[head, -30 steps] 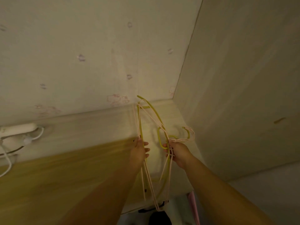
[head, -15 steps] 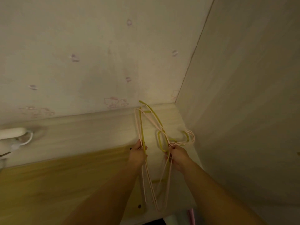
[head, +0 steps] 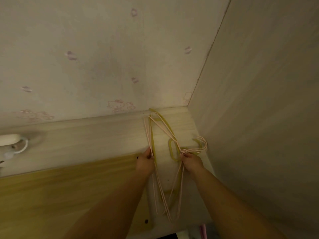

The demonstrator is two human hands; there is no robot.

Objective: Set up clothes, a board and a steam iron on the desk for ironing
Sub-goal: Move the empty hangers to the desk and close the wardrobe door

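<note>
A bundle of thin clothes hangers (head: 164, 133), pink wire and one yellow, lies over the pale desk (head: 86, 140) in its far right corner. My left hand (head: 144, 163) grips the hangers' straight bars on the left side of the bundle. My right hand (head: 192, 160) grips the necks just below the hooks, which point right toward the side wall. A yellowish wooden board (head: 60, 192) lies flat on the desk to the left, under my left forearm. No clothes or iron are in view.
A white power strip (head: 9, 139) with a white cable sits at the left edge by the wall. Patterned wallpaper (head: 103, 57) rises behind the desk; a plain side panel (head: 259, 118) closes the right. A pink object (head: 203, 231) shows below the desk's front edge.
Both hands have carried the hangers lower and further over the desk corner. The view has shifted right, so the power strip sits nearer the left edge.
</note>
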